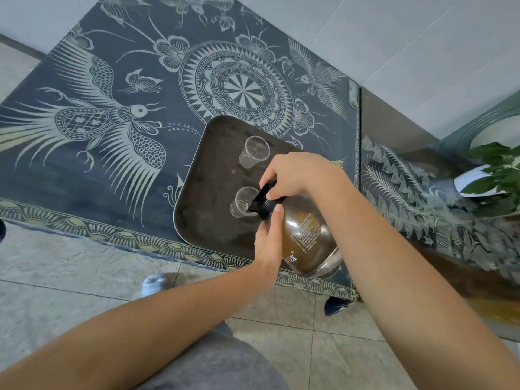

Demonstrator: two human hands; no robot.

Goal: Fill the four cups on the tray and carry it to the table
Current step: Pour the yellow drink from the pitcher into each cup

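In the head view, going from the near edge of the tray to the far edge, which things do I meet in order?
Glass jug held in both hands, then the near cup under its spout, then the far cup.

Clear plastic cups (244, 202), matt tray (213, 175)

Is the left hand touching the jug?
Touching. The head view shows the left hand pressed against the jug at its black collar.

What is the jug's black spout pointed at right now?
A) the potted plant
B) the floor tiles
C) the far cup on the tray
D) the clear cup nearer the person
D: the jug, tilted by both hands, has its spout at the rim of the nearer cup on the tray.
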